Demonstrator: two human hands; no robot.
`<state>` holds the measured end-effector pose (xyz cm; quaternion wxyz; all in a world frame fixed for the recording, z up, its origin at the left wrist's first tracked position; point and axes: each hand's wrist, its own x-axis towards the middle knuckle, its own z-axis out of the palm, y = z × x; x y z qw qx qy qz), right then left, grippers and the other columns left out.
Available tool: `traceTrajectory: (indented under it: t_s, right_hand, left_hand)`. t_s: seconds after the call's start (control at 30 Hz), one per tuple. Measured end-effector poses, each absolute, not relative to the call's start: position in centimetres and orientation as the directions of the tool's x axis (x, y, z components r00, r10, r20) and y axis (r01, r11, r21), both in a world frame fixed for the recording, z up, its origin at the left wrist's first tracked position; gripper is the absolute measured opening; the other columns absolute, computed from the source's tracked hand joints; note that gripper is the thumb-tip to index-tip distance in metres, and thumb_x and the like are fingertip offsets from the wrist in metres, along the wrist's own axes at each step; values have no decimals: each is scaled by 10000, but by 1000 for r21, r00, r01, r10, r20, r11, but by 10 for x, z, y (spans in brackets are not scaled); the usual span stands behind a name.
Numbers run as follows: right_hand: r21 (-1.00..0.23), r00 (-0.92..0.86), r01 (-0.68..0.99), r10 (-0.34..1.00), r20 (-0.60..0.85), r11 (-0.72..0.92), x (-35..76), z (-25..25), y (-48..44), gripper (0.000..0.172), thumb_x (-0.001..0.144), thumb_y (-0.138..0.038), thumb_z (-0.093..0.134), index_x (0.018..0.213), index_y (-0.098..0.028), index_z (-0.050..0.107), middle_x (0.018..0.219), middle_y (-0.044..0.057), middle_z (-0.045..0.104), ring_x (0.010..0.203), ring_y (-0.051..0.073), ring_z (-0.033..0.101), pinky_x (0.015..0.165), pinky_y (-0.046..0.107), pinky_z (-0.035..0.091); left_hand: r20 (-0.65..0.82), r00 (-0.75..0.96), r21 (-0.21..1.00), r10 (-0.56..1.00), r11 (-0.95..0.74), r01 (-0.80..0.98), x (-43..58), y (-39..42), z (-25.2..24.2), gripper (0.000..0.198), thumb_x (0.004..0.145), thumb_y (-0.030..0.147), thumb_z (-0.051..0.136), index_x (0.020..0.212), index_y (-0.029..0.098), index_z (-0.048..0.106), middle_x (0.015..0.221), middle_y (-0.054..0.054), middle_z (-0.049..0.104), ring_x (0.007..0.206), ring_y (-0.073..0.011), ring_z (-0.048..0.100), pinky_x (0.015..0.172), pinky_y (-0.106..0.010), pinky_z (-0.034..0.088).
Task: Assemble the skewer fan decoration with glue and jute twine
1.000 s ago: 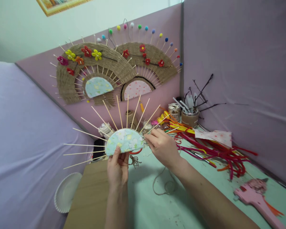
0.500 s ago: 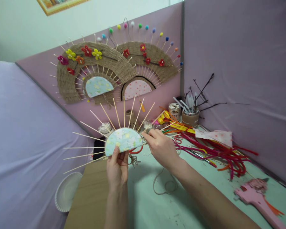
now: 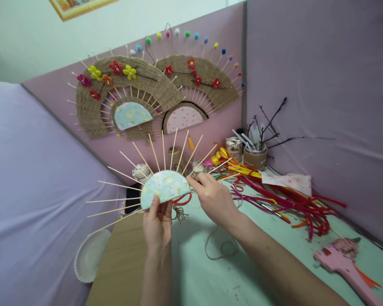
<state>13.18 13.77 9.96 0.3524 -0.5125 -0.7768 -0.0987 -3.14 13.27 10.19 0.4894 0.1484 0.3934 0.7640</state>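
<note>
My left hand grips a half-round fan frame by its lower edge, thumb in front and fingers behind. Pale blue floral fabric covers its face, and thin wooden sticks radiate from the curved rim. At the right end of that rim, my right hand is closed in a pinch, with the fingertips against the edge. What lies between those fingertips is hidden. Below the right forearm, a loop of thin twine lies on the table; its upper end is lost behind the arm. Red scissor handles show behind the frame.
Two woven fans hang on the pink panel. Pipe cleaners, a tin of twigs and a twine spool stand or lie at the back. A pink glue gun lies right; cardboard and a white plate are left.
The fan frame has turned slightly, its upper stick tips swinging left and its right-hand sticks dropping a little. My right hand has shifted slightly left along with the rim.
</note>
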Motion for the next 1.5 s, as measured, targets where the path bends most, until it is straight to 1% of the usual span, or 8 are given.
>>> traceTrajectory:
  t_s: [0.47,0.53,0.67,0.77,0.97,1.13,1.27,1.5]
  right_hand:
    - [-225,-245,850,736,631,476,131,101,135,408,936,-57,432,1319,-155,533,1029,80,644,919,224,580,518,292,402]
    - [-250,-239,837,736,634,487,131,101,135,418,937,-52,423,1329,-154,526,1058,79,644,936,225,591,550,291,429]
    - [-329,-205,791,730,652,516,131,100,135,439,944,-58,412,1362,-163,496,1081,89,638,934,218,614,684,297,494]
    - [-376,-175,752,714,678,541,132,99,136,388,954,-84,411,1310,-173,539,1039,92,632,891,213,616,741,311,504]
    - [-426,-164,680,690,705,597,133,97,137,330,960,-93,407,1181,-191,631,940,76,618,828,195,612,742,302,501]
    - [-493,-139,596,687,713,633,132,97,138,279,966,-119,444,1139,-163,658,925,79,618,838,195,618,762,310,510]
    - [-544,-114,537,694,711,645,132,98,139,258,970,-144,456,1099,-177,677,915,72,624,828,190,623,756,312,516]
    - [-583,-135,472,707,694,662,132,99,138,243,947,-106,475,1052,-174,683,940,71,640,856,188,629,767,309,516]
  left_hand:
    - [-131,-487,736,863,-245,-632,-30,132,102,148,858,74,616,949,163,692,859,-33,763,713,-104,721,689,-191,591]
    - [-130,-491,724,862,-255,-641,-29,131,103,146,869,74,605,952,160,689,848,-29,762,725,-106,723,692,-194,593]
    - [-120,-505,719,855,-275,-638,-28,130,103,140,866,86,620,959,168,685,848,-20,761,736,-103,722,711,-198,593]
    - [-107,-518,724,848,-291,-625,-30,130,101,127,848,105,650,950,171,686,858,-23,761,743,-103,722,716,-196,591]
    - [-89,-516,723,852,-300,-622,-31,131,102,130,847,105,648,953,169,687,889,-36,765,776,-107,727,745,-197,592]
    - [-107,-519,707,848,-302,-639,-29,130,103,134,874,91,614,957,167,688,862,-25,763,757,-102,725,738,-199,595]
    - [-108,-529,708,842,-308,-635,-29,130,104,128,875,91,611,943,166,690,844,-21,759,738,-99,720,726,-194,591]
    - [-104,-540,686,835,-333,-647,-28,130,105,146,882,75,597,940,166,695,843,-17,763,750,-105,724,725,-207,596]
